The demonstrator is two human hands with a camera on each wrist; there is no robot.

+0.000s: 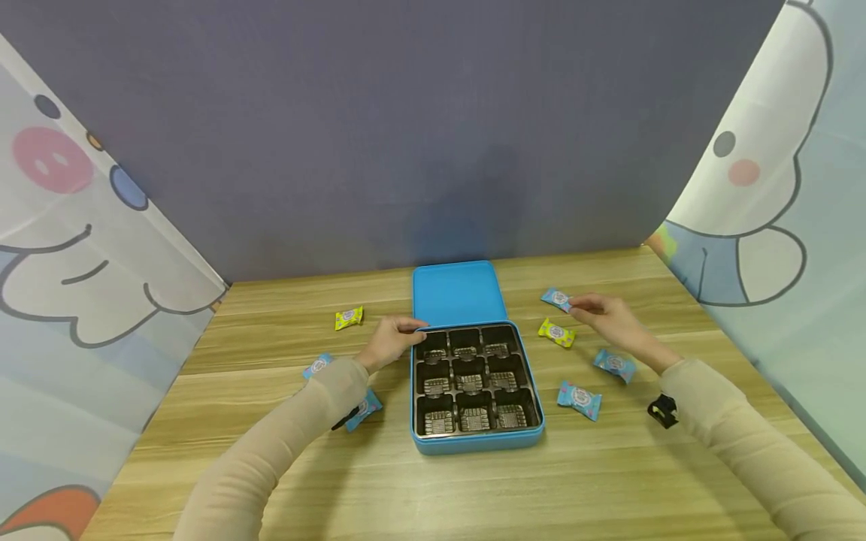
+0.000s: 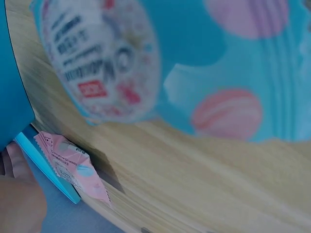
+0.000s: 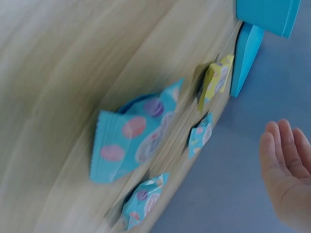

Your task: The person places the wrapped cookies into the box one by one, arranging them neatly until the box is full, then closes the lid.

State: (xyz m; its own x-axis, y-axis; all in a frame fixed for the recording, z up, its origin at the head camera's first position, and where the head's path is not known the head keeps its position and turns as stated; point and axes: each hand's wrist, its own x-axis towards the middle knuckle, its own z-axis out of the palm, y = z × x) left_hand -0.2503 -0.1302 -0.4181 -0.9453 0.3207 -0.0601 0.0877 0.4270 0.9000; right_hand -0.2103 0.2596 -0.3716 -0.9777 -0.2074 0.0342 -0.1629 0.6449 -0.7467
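Note:
A blue tin box [image 1: 476, 443] stands with its lid [image 1: 458, 289] folded back and a black tray [image 1: 468, 379] of bare compartments inside. My left hand [image 1: 389, 342] grips the box's back left corner, thumb and fingers at the rim. A pink wrapped candy [image 2: 73, 167] lies beside the lid in the left wrist view, hidden behind that hand in the head view. My right hand [image 1: 609, 319] hovers with extended fingers over a blue wrapped candy [image 1: 556, 299] at the back right. The right wrist view shows the fingers apart from the candies, holding nothing.
Right of the box lie a yellow candy [image 1: 557, 332] and two blue candies [image 1: 579, 400]. To its left are another yellow candy [image 1: 349, 318] and two blue ones [image 1: 365, 409], partly covered by my left sleeve. A grey wall [image 1: 338, 150] borders the wooden table [image 1: 271, 315] behind.

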